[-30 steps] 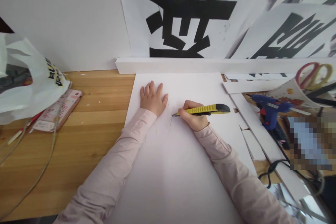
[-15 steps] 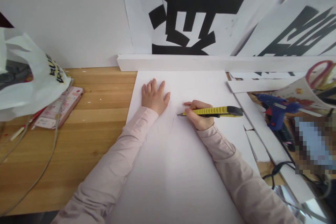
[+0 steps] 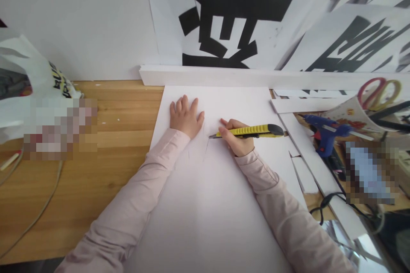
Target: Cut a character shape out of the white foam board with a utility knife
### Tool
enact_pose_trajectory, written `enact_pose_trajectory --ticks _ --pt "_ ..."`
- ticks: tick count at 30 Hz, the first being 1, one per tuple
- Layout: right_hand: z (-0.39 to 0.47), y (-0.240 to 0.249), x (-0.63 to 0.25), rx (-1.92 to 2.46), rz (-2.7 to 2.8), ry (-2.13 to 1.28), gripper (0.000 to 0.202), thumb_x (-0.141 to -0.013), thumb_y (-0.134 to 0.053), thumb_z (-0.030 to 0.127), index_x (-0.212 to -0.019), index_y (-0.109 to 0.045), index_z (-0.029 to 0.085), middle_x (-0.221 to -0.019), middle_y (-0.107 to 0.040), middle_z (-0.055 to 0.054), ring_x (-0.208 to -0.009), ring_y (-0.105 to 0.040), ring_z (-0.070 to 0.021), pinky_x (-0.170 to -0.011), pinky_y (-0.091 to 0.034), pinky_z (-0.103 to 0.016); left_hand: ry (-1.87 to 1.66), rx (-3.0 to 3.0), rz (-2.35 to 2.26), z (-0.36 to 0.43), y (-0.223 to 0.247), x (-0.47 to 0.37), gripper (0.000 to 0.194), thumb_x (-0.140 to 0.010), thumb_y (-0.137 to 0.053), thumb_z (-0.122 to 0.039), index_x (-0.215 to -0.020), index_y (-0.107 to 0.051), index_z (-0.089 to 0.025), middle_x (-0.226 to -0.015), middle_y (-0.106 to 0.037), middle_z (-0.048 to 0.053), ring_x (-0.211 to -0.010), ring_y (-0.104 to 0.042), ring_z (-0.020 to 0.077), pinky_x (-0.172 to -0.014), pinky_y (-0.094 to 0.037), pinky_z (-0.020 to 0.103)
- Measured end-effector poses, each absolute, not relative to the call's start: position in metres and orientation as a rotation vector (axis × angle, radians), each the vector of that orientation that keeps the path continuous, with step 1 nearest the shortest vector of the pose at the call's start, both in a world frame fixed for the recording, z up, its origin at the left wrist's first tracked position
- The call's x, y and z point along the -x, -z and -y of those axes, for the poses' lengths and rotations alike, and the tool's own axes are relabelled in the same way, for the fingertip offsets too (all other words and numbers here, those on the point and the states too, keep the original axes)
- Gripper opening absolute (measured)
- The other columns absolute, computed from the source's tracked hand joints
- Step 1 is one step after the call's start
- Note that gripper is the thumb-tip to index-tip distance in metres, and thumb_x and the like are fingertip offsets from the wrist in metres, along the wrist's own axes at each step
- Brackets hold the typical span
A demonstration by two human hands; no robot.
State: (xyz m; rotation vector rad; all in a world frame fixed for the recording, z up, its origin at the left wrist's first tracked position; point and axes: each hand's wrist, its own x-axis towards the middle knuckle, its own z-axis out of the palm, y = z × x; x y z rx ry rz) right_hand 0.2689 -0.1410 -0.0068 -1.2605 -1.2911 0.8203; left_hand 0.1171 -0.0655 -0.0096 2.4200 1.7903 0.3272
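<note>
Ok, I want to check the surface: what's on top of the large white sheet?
Thin lines, the left hand, and the right hand holding a yellow utility knife. Any marks under the hands and sleeves are covered.

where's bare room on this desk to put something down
Bare wood shows between the left sleeve and the cord. Low in view, the white sheet is bare between that and the right sleeve. Crowded: the right side, with glue gun, cup and white strips.
</note>
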Motion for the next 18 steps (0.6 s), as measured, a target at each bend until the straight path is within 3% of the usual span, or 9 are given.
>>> enact_pose_trajectory --ticks 9,18 --pt "0.1407 0.0100 -0.2693 1.274 1.336 -0.809 0.043 -0.074 -0.074 0.042 -0.050 -0.043 0.024 -0.045 -0.041 0.010 -0.043 -0.033 -0.0076 -0.119 -0.037 -0.052 -0.353 -2.443 -1.785 0.0647 0.0132 -0.1165 0.056 -0.099 -0.039 -0.042 -0.149 -0.045 -0.019 -0.158 -0.036 0.019 -0.146 -0.034 0.0332 -0.122 -0.021 0.054" --pt "0.1395 0.0099 -0.2662 1.276 1.319 -0.702 0.034 -0.066 -0.064 0.028 -0.046 -0.038 0.023 -0.044 -0.037 0.010 -0.044 -0.029 -0.0062 -0.115 -0.042 -0.052 -0.315 -2.425 -1.787 0.0641 0.0102 -0.1164 0.056 -0.099 -0.040 -0.042 -0.150 -0.044 -0.019 -0.160 -0.034 0.019 -0.147 -0.033 0.0322 -0.122 -0.020 0.053"
